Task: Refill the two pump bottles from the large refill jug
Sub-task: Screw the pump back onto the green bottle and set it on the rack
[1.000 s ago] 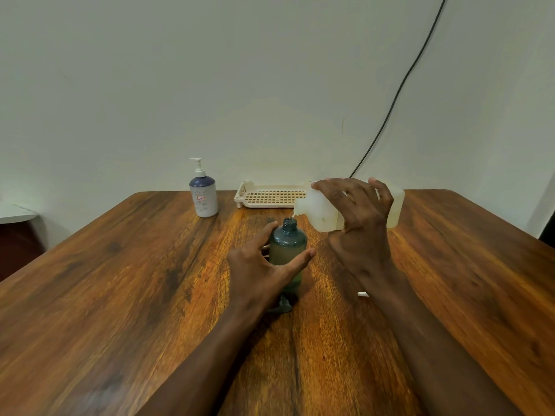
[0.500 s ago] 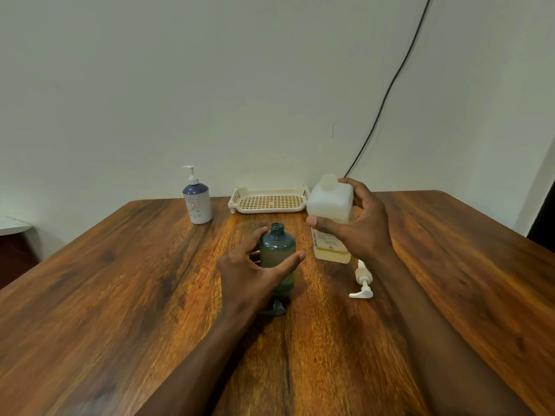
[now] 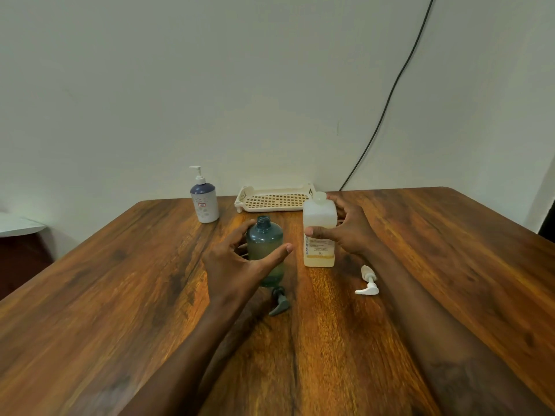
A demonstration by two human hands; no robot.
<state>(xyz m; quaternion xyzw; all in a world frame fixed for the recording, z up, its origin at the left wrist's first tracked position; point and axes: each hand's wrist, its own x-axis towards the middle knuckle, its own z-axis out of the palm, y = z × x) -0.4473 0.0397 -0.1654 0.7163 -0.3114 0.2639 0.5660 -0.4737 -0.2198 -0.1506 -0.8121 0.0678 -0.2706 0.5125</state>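
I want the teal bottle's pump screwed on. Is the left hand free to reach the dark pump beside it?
Likely yes, once the left hand releases the teal bottle: the dark pump lies uncovered on the table beside its wrist.

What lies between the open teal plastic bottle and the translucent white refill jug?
A bare strip of brown wooden table, in the head view. Only the thumb tip of the left hand, gripping the teal plastic bottle, reaches into it.

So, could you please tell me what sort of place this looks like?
Likely a plain home or office room: a wooden table against a bare wall, a black cable running down it.
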